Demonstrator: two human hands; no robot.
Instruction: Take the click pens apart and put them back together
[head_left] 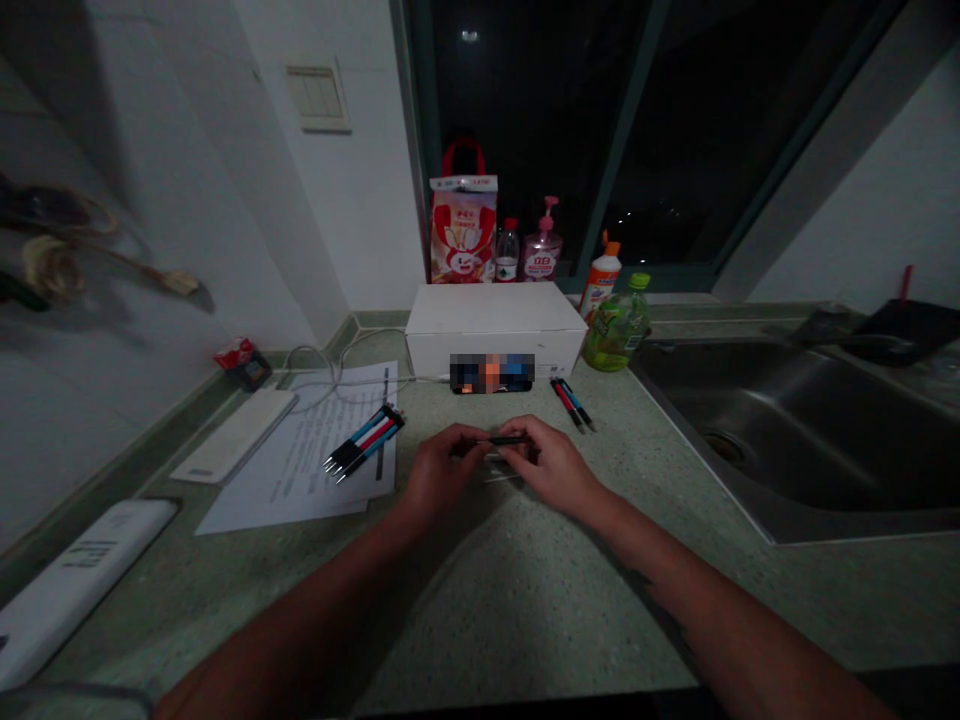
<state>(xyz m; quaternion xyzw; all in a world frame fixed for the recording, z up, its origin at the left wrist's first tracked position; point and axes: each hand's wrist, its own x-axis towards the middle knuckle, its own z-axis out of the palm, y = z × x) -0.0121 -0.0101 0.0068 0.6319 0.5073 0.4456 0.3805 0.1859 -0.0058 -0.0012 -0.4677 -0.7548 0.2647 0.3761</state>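
My left hand [444,468] and my right hand [553,466] meet above the middle of the counter. Pinched between the fingertips of both is a slim dark pen part [505,440]; its ends are covered by my fingers. Just below it, a thin pale stick [501,478] lies on the counter, partly hidden by my right hand. To the left, a bunch of blue, red and black pens [366,443] rests on a printed sheet [300,490]. Beyond my right hand lie a red pen [566,404] and a blue pen [577,403], side by side.
A white box [495,310] stands at the back with a phone [491,374] against its front. Right of it are a green bottle [619,330] and a steel sink [810,430]. On the left lie a flat white box [236,435], a cable [337,365] and a white power strip [90,575].
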